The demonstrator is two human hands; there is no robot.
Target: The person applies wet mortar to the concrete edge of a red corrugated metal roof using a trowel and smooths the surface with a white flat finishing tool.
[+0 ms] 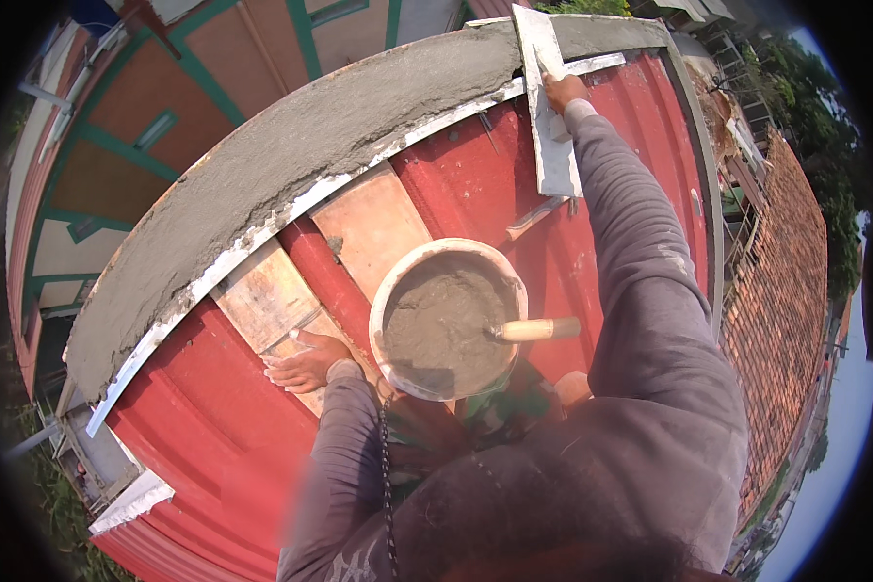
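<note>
At the far right, my right hand [565,92] grips a long white plastering float [556,173] by its handle. The float lies across a curved band of grey mortar [291,136] and the white strip [354,177] along its near edge. My left hand [310,363] rests with its fingers spread on a pale wooden board [262,299] and holds nothing. Between my arms stands a round bucket [380,315] of wet mortar [441,325]. A trowel [543,330] is stuck in that mortar, its blade hidden and its wooden handle over the rim.
Red ribbed metal roofing [189,388] lies under the boards and bucket. A second flat board [373,228] lies left of the float, and a wooden-handled tool [533,221] is below it. Beyond the mortar band, building walls [213,58] drop away; a tiled roof [786,291] is at right.
</note>
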